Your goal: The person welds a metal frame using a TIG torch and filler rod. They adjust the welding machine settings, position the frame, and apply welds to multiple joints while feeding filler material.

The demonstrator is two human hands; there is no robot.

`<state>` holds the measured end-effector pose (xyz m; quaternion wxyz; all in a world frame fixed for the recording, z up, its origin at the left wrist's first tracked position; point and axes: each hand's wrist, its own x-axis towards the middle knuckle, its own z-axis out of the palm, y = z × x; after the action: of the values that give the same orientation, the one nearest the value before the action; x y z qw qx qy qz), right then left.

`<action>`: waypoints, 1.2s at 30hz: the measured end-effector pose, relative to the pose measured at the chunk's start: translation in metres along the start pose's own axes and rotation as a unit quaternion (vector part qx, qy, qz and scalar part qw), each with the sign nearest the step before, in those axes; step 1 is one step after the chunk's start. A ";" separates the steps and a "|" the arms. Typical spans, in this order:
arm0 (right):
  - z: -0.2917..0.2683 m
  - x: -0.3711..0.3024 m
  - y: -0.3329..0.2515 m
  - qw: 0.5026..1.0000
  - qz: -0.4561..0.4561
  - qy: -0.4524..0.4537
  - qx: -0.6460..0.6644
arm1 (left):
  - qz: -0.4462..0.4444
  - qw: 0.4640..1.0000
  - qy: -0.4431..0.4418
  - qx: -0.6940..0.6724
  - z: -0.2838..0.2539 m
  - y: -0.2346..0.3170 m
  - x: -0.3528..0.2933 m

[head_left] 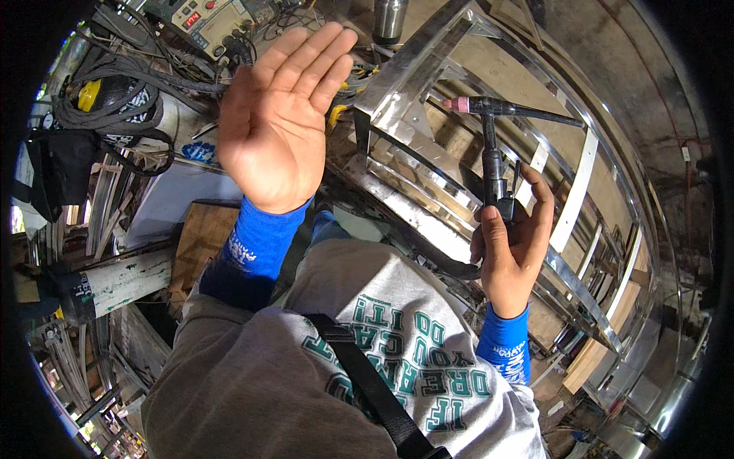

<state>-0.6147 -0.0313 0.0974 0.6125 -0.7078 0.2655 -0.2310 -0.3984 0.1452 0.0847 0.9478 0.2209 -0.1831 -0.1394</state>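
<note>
My left hand (287,115) is raised with its palm up toward me, the fingers stretched out together and nothing in them. In my right hand (516,249) I grip a black TIG welding torch (493,157) by its handle. Its pink nozzle (459,104) points left, and its long tapered back cap reaches right. The torch is held above a shiny metal frame (428,164) of welded tubes and flat bars. From the lower end of the handle a dark cable (451,264) runs left below my hand.
A welding machine (200,23) with a red display stands at the upper left, beside coiled black cables (115,107). A steel tumbler (389,21) stands at the top. Metal offcuts (115,203) and a brown wooden board (205,237) lie on my left.
</note>
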 end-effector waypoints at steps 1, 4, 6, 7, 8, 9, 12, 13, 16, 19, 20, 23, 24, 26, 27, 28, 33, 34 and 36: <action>0.001 0.000 0.000 1.000 0.003 -0.002 0.005 | -0.008 1.000 0.016 0.008 0.004 -0.001 0.002; 0.003 0.000 -0.002 0.999 0.028 0.011 0.012 | -0.029 0.999 -0.008 -0.022 -0.005 -0.007 0.017; 0.006 -0.003 0.001 0.999 0.027 0.025 0.003 | -0.046 0.998 -0.028 -0.030 -0.010 -0.012 0.028; 0.006 -0.007 0.004 0.999 0.028 0.036 -0.002 | -0.056 0.998 -0.028 -0.019 -0.009 -0.014 0.031; 0.005 -0.010 0.009 0.999 0.026 0.045 0.000 | -0.067 0.997 -0.031 -0.009 -0.008 -0.017 0.034; 0.006 -0.014 0.012 0.998 0.023 0.056 0.003 | -0.091 0.995 -0.042 -0.020 -0.012 -0.016 0.036; -0.029 -0.012 0.014 0.995 -0.001 0.104 0.004 | -0.157 0.979 -0.115 -0.060 0.001 -0.045 0.049; -0.041 -0.015 0.014 0.994 -0.012 0.111 0.005 | -0.177 0.972 -0.143 -0.061 0.005 -0.051 0.048; -0.071 -0.029 0.006 0.992 -0.009 0.125 -0.025 | -0.235 0.945 -0.215 -0.071 0.017 -0.066 0.044; -0.085 -0.040 -0.001 0.989 -0.012 0.145 -0.039 | -0.282 0.922 -0.242 -0.113 0.025 -0.078 0.046; -0.084 -0.046 -0.004 0.986 -0.004 0.163 -0.038 | -0.287 0.916 -0.245 -0.134 0.028 -0.082 0.044; -0.071 -0.056 0.005 0.975 -0.023 0.222 -0.014 | -0.276 0.930 -0.197 -0.142 0.040 -0.085 0.043; -0.066 -0.061 0.012 0.969 -0.031 0.246 -0.001 | -0.287 0.927 -0.194 -0.144 0.043 -0.090 0.045; -0.050 -0.068 0.034 0.953 -0.054 0.299 -0.009 | -0.301 0.921 -0.202 -0.143 0.037 -0.096 0.041; -0.044 -0.067 0.038 0.942 -0.072 0.328 -0.016 | -0.301 0.919 -0.216 -0.137 0.045 -0.095 0.046; -0.032 -0.066 0.035 0.940 -0.058 0.335 0.008 | -0.290 0.933 -0.201 -0.075 0.050 -0.092 0.044; -0.026 -0.058 0.031 0.920 -0.105 0.377 0.027 | -0.278 0.929 -0.236 -0.067 0.051 -0.099 0.050; -0.028 -0.055 0.025 0.917 -0.124 0.379 0.030 | -0.272 0.929 -0.243 -0.064 0.051 -0.102 0.051; -0.031 -0.051 0.016 0.905 -0.141 0.399 0.034 | -0.258 0.930 -0.254 -0.063 0.052 -0.106 0.054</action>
<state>-0.6742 -0.0225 0.0854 0.4404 -0.5651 0.3770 -0.5871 -0.3910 0.0162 0.0934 0.8127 0.1577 -0.3458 -0.4417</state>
